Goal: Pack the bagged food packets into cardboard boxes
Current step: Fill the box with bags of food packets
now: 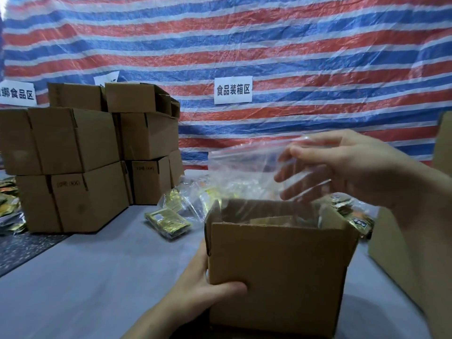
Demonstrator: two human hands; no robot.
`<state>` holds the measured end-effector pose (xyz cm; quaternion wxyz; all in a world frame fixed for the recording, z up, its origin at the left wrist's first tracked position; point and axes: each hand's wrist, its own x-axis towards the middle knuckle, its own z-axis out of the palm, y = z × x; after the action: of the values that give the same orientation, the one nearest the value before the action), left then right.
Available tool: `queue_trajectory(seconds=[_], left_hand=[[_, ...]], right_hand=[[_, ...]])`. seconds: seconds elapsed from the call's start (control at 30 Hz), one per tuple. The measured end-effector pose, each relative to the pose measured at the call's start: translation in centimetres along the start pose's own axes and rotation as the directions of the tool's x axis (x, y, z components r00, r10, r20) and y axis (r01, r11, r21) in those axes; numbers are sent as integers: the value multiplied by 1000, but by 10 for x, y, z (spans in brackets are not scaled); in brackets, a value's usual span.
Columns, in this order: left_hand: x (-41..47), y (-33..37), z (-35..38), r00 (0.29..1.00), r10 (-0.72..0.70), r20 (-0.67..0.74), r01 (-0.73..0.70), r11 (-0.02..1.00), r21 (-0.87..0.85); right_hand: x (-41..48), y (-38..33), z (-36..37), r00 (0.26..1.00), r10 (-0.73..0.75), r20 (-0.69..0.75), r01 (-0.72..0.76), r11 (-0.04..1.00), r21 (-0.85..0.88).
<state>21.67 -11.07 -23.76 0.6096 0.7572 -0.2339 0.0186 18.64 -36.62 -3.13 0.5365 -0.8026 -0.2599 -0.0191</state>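
At five o'clock on the worktop [97,277] stood the open cardboard box [278,272], with the left hand [208,287] clamped round its near left corner. At three o'clock the right hand [342,167] pinched a clear bag [244,167] above the opening. Stacked boxes [73,155] stood at nine o'clock.

We face a tarpaulin [293,45] striped red, blue and white, hung as a creased backdrop across the whole width. A white paper sign [233,90] with black Chinese characters is fixed near its middle. A second sign [18,93] sits at the far left, cut by the frame edge. Below us lies a grey tabletop [97,277], and left of it we see a dark speckled surface [24,248].
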Motion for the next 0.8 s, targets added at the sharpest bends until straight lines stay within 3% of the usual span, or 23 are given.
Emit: queue_trajectory(seconds=[0.1, 0.17, 0.27, 0.37, 0.47, 0.57, 0.7, 0.8], left_hand=[[1, -2, -1, 1000, 2, -12, -2, 1000, 1], [1, -2, -1, 1000, 17, -16, -17, 1000, 10], [2, -3, -2, 999, 29, -15, -29, 999, 19], [2, -4, -3, 1000, 30, -6, -30, 999, 21], [2, -4, -3, 999, 35, -12, -35, 999, 28], [2, -4, -3, 999, 36, -21, -35, 999, 32], [3, -4, -2, 1000, 21, -13, -21, 1000, 9], [3, -4, -2, 1000, -23, -20, 22, 999, -50]], right_hand=[[7, 6, 1, 1000, -9, -19, 11, 989, 148], [12, 17, 2, 996, 50, -70, -54, 997, -53], [16, 30, 0, 972, 135, -192, -203, 893, -402], [14, 27, -5, 975, 50, -215, -128, 922, -365], [10, 16, -7, 994, -18, -104, -10, 962, -272], [8, 13, 3, 989, 120, 89, -88, 949, -303], [15, 23, 24, 944, 321, 68, -208, 746, -633], [19, 25, 35, 951, 307, 27, -200, 681, -704]])
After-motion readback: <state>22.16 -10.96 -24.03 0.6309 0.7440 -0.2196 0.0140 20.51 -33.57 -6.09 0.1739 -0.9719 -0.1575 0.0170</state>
